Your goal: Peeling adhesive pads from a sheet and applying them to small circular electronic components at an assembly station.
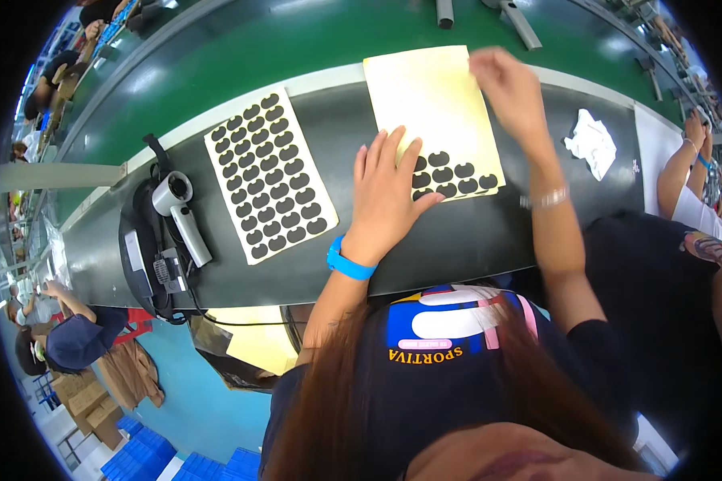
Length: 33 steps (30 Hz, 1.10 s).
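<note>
A pale yellow backing sheet [425, 92] lies before me on the dark bench. Several black rounded stickers [464, 171] remain in rows at its near end, and its upper part is bare. My left hand [387, 188] rests flat on the sheet's near left part with fingers apart, covering some of the stickers. At the sheet's far right edge, my right hand [509, 88] is raised with its fingers pinched together. What they hold, if anything, is too small and blurred to make out. To the left lies another sheet [274, 180] full of black stickers.
A silver hair dryer [189, 231] with a cord lies at the bench's left, beside a black curved object [136, 248]. Crumpled white tissue [592, 144] lies right. Beyond the bench runs a green conveyor [321, 44]. A co-worker [658, 272] sits close on my right.
</note>
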Each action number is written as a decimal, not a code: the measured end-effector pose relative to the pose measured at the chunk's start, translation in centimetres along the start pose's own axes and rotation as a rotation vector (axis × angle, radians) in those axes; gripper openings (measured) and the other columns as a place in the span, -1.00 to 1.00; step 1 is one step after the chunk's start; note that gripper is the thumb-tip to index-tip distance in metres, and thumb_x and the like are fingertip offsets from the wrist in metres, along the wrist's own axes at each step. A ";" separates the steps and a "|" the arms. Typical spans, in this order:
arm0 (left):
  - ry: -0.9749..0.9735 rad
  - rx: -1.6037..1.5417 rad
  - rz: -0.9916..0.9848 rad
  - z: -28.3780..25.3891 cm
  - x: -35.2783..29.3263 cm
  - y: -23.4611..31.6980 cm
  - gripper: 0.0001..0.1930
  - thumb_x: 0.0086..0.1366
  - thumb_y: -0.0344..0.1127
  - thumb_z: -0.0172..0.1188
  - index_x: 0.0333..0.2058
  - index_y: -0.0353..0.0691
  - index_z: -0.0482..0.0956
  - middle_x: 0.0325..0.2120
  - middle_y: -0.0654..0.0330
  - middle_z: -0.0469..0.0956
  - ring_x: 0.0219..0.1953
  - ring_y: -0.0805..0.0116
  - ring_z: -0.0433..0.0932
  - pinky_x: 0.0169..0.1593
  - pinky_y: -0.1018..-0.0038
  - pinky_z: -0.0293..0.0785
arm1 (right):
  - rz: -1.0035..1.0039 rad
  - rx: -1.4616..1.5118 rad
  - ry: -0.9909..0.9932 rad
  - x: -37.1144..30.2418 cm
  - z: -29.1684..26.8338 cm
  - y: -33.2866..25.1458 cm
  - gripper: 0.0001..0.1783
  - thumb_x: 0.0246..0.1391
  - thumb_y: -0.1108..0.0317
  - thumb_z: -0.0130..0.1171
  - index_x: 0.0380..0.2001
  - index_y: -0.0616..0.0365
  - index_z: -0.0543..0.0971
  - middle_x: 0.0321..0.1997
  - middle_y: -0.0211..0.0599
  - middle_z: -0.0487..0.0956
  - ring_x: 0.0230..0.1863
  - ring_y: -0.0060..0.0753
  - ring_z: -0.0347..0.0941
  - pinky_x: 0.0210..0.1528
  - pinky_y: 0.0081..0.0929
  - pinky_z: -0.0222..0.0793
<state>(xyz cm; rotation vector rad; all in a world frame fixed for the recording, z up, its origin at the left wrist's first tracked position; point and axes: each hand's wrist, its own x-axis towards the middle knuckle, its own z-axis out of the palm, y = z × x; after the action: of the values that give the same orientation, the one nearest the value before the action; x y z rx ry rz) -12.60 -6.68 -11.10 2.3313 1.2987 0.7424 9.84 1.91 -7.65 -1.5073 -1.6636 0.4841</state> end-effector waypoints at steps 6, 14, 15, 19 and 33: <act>-0.027 0.061 0.013 -0.9 0.0 0.4 -0.19 -0.18 -0.11 0.48 0.08 -0.23 0.37 0.09 -0.02 0.27 0.15 -0.05 0.21 0.21 -0.04 0.06 | 0.201 -0.052 -0.140 -9.9 2.1 -4.3 -0.85 0.00 0.46 0.24 -0.31 0.21 0.57 -0.42 -0.31 0.52 -0.46 -0.51 0.45 -0.38 -0.57 0.37; -0.032 0.090 -0.001 -0.8 0.0 0.6 -0.16 -0.23 -0.05 0.49 0.09 -0.18 0.40 0.06 0.01 0.29 0.12 -0.01 0.23 0.16 0.10 0.09 | 0.117 -0.064 -0.094 -11.4 3.3 -3.7 -0.89 -0.05 0.49 0.24 -0.40 0.20 0.53 -0.41 -0.27 0.48 -0.41 -0.40 0.46 -0.34 -0.48 0.38; -0.034 0.088 -0.003 -0.8 -0.1 0.6 -0.16 -0.24 -0.04 0.50 0.08 -0.19 0.41 0.06 0.00 0.29 0.12 -0.02 0.22 0.16 0.11 0.09 | 0.144 -0.042 -0.089 -11.3 3.2 -4.0 -0.89 -0.05 0.50 0.24 -0.39 0.20 0.53 -0.41 -0.27 0.47 -0.41 -0.39 0.46 -0.34 -0.47 0.38; -0.031 0.064 -0.003 -0.9 0.0 0.9 -0.16 -0.24 -0.06 0.50 0.07 -0.19 0.41 0.06 0.00 0.28 0.13 -0.02 0.21 0.16 0.10 0.09 | 0.155 -0.123 -0.065 -11.4 3.5 -3.9 -0.87 -0.05 0.52 0.23 -0.37 0.20 0.51 -0.42 -0.27 0.46 -0.45 -0.39 0.42 -0.35 -0.47 0.36; -0.043 0.076 -0.011 -1.1 0.1 0.7 -0.16 -0.23 -0.02 0.48 0.08 -0.19 0.41 0.07 0.01 0.27 0.14 -0.02 0.19 0.17 0.10 0.09 | -0.023 0.054 0.274 2.8 -2.8 4.3 -0.60 0.10 0.25 0.21 -0.05 0.19 0.42 -0.13 -0.31 0.55 -0.10 -0.40 0.46 -0.05 -0.49 0.34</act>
<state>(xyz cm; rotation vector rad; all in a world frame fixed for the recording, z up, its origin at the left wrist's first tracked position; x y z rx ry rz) -12.71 -6.88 -9.78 2.3842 1.3415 0.6464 14.84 4.81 -8.34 -1.4428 -1.4415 0.2922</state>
